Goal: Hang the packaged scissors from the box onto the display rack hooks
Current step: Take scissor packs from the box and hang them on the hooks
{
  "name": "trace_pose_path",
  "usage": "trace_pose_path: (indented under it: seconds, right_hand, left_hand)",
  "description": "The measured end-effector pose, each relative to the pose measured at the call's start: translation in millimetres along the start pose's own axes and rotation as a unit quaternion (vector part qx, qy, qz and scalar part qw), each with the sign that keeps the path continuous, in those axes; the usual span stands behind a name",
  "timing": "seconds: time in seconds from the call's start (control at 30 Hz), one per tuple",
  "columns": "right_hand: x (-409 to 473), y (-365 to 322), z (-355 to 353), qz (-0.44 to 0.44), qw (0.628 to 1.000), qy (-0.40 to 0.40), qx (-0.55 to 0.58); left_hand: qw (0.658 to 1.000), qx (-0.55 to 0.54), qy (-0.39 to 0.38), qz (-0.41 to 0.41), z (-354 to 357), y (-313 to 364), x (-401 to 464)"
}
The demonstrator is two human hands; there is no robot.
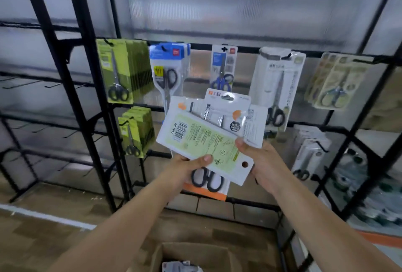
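Several scissor packs (208, 139) fanned in front of rack (217, 48), my left hand (191, 168) and right hand (264, 166) both pinching them. Many packs already hung; held ones unhung, more left in near box (159, 254).

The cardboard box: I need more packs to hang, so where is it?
In the head view, the cardboard box sits on the floor at bottom centre, between the person's forearms, in front of the display rack.
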State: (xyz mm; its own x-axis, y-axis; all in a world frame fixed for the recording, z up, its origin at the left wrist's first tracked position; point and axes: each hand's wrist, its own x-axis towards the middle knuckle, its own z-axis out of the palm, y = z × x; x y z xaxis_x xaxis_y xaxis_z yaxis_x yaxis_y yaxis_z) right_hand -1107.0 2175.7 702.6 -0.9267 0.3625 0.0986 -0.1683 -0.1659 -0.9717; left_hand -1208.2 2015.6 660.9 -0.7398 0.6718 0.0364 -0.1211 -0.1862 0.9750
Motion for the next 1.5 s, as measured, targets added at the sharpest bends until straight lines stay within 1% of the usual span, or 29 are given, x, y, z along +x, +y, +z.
trace_pose_path:
  seconds: [0.2,0.27,0.3,0.33,0.4,0.47,0.53,0.6,0.67,0.7,0.77,0.83,0.87,0.9,0.97,1.03,1.1,1.17,1.23,1.3,1.33,1.37,1.4,1.47,1.5]
  right_hand:
    - [-19.0,-6.0,-5.7,-0.023,0.998,-0.036,-0.037]
    - [-25.0,-9.4,-8.8,-0.032,0.998,-0.049,-0.031]
    - [-27.3,-11.9,-9.1,-0.034,0.998,-0.042,-0.023]
    - [-28.3,-15.0,-8.1,-0.035,0.999,-0.021,-0.018]
    - [-27.3,-20.1,-3.7,-0.042,0.998,0.045,-0.021]
    - [-23.5,-22.8,2.5,-0.064,0.992,0.104,-0.023]
    - [-19.9,-25.3,10.8,-0.110,0.986,0.125,-0.028]
    - [-15.7,-23.5,18.7,-0.162,0.975,0.130,-0.076]
    - [-11.0,-19.4,25.8,-0.232,0.950,0.129,-0.167]
    - [-8.8,-17.7,30.2,-0.282,0.926,0.118,-0.221]
    - [-2.1,-12.0,39.9,-0.364,0.859,0.081,-0.350]
    - [8.9,2.5,49.5,-0.378,0.791,0.046,-0.479]
    - [13.3,11.8,53.3,-0.363,0.773,0.027,-0.520]
    - [16.2,20.7,57.6,-0.332,0.776,0.016,-0.536]
    - [20.0,36.2,65.3,-0.282,0.794,0.007,-0.539]
    - [24.5,47.2,70.2,-0.253,0.797,-0.003,-0.549]
    - [28.9,55.6,73.5,-0.210,0.803,-0.030,-0.557]
    - [33.1,63.0,77.8,-0.180,0.821,-0.043,-0.540]
    - [35.2,72.6,86.5,-0.165,0.849,-0.041,-0.499]
    - [35.2,86.9,94.6,-0.133,0.895,-0.021,-0.426]
    - [34.8,94.8,98.0,-0.094,0.912,-0.006,-0.399]
    - [34.5,104.1,100.5,-0.055,0.921,0.010,-0.386]
    - [35.3,115.1,101.0,-0.032,0.921,0.033,-0.386]
    - [36.5,133.8,100.9,-0.012,0.910,0.085,-0.405]
    - [36.5,140.8,102.2,0.004,0.905,0.100,-0.413]
  left_hand:
    - [1.000,-0.003,-0.025,-0.001,5.4,13.7,-16.6]
    - [0.999,-0.006,-0.038,0.005,4.4,16.0,-17.5]
    - [0.999,-0.004,-0.042,0.006,3.1,17.4,-17.0]
    - [0.999,-0.003,-0.046,0.007,1.3,18.9,-16.2]
    - [0.999,-0.001,-0.048,0.008,-3.5,20.5,-12.9]
    - [0.999,-0.001,-0.036,0.004,-10.6,20.5,-8.3]
    - [1.000,-0.022,-0.021,0.000,-20.2,19.9,-3.0]
    - [0.998,-0.059,0.000,-0.007,-32.4,21.1,2.4]
    - [0.996,-0.086,0.028,-0.014,-45.6,24.6,7.1]
    - [0.995,-0.091,0.041,-0.019,-52.1,26.9,9.1]
    - [0.992,-0.108,0.059,-0.023,-64.6,30.7,13.1]
    - [0.988,-0.143,0.052,-0.021,-75.1,33.7,16.4]
    - [0.987,-0.155,0.042,-0.019,-79.6,34.7,18.2]
    - [0.986,-0.163,0.034,-0.019,-84.5,35.1,19.9]
    - [0.985,-0.168,0.025,-0.025,-93.0,34.5,22.9]
    - [0.985,-0.166,0.027,-0.032,-101.1,31.3,26.3]
    - [0.984,-0.171,0.033,-0.040,-108.9,25.4,30.2]
    - [0.980,-0.184,0.043,-0.063,-115.9,17.3,34.3]
    - [0.974,-0.194,0.062,-0.096,-122.8,6.3,37.2]
    - [0.971,-0.194,0.071,-0.123,-130.4,-8.7,37.1]
    - [0.971,-0.189,0.074,-0.129,-134.9,-17.3,35.7]
    - [0.971,-0.184,0.081,-0.132,-139.7,-26.5,34.1]
    - [0.971,-0.177,0.087,-0.138,-144.8,-35.5,31.9]
    - [0.968,-0.161,0.096,-0.166,-155.0,-51.6,27.8]
    - [0.967,-0.150,0.101,-0.180,-160.0,-58.1,26.3]
